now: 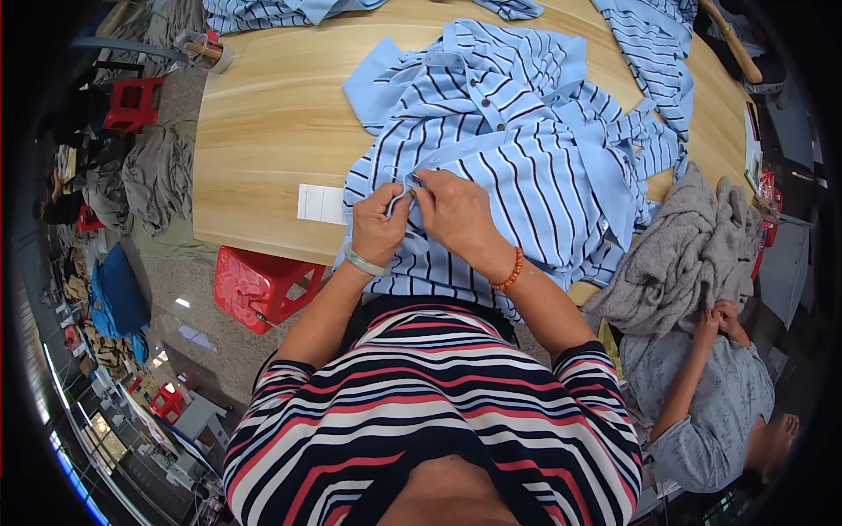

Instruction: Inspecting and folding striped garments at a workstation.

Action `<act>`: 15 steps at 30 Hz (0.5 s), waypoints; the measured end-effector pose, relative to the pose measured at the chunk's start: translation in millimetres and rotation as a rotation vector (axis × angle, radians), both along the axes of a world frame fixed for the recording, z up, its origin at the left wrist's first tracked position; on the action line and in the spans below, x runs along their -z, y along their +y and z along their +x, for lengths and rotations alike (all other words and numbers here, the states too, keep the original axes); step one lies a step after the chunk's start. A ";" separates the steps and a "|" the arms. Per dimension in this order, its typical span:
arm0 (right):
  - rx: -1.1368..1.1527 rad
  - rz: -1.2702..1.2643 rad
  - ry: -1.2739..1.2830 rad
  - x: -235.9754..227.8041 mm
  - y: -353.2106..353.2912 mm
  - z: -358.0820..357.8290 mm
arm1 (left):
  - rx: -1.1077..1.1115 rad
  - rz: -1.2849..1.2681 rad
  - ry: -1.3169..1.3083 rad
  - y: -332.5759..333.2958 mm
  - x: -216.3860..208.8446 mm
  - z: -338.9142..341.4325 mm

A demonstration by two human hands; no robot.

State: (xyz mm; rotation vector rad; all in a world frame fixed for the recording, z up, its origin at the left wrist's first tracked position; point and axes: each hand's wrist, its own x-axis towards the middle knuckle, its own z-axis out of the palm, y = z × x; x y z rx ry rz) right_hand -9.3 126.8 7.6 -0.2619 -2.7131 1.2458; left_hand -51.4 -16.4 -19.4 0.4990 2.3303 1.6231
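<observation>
A light blue knit shirt with dark and white stripes lies bunched on the table in front of me. Dark buttons show along its placket. My left hand pinches a fold at the shirt's near left edge and wears a pale bangle. Close beside it, my right hand, with an orange bead bracelet, has thumb and forefinger pressed together at the same spot. What lies between those right fingertips is too small to make out. A thin pale loop, apparently thread, stands up by the fingertips.
On the wooden table lie a white card and more striped garments. A cup of tools stands at the far left corner. Red stool at left; at right, a co-worker handles grey knitwear.
</observation>
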 end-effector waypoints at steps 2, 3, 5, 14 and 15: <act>-0.010 -0.014 -0.045 8.0 3.2 -3.6 | -0.001 -0.011 -0.019 -3.5 2.3 2.0; -0.020 -0.025 -0.088 10.9 5.1 -3.1 | -0.029 0.010 -0.126 -7.0 2.0 2.3; -0.089 -0.034 -0.175 7.5 17.5 4.5 | -0.127 0.186 -0.271 -18.0 13.2 1.4; -0.052 -0.134 -0.365 -25.6 39.9 50.8 | -0.235 0.292 -0.628 -46.0 37.5 -24.0; -0.042 -0.126 -0.306 -25.6 34.6 45.8 | -0.217 0.320 -0.636 -42.8 33.6 -22.0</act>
